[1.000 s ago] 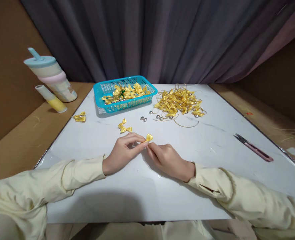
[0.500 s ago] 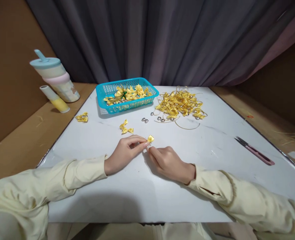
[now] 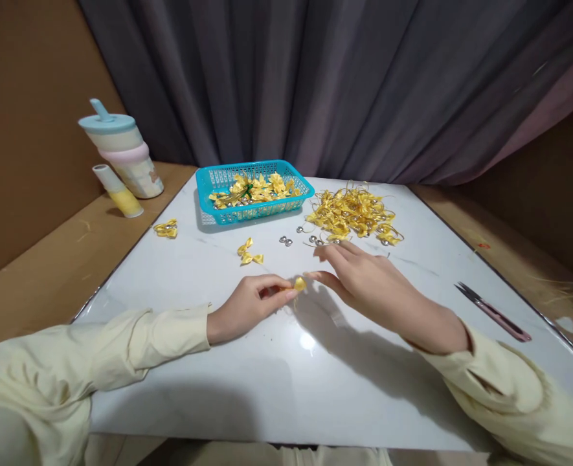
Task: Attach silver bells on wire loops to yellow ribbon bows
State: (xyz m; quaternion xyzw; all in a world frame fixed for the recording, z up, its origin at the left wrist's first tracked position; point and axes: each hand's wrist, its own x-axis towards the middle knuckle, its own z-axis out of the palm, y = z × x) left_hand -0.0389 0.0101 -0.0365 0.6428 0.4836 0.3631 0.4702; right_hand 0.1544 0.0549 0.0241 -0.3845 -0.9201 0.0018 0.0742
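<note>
My left hand point(image 3: 252, 305) rests on the white table point(image 3: 276, 375) and pinches a small yellow ribbon bow point(image 3: 298, 283) between thumb and fingertips. My right hand point(image 3: 373, 285) hovers just to the right of the bow, fingers stretched out and apart, holding nothing. Its fingertips point toward the pile of yellow bows with gold wire point(image 3: 351, 213) and the small silver bells point(image 3: 285, 241) in front of it.
A turquoise basket point(image 3: 286, 206) holds several yellow bows. Two loose bows point(image 3: 248, 252) lie before it, another bow point(image 3: 166, 228) at the table's left edge. A pastel tumbler point(image 3: 123, 155) and a small tube point(image 3: 118, 191) stand far left. Pink snips point(image 3: 493, 303) lie at right.
My right hand has let go of the bow, lifted and opened, moving forward toward the pile. The left hand keeps its pinch on the bow. The camera has shifted slightly.
</note>
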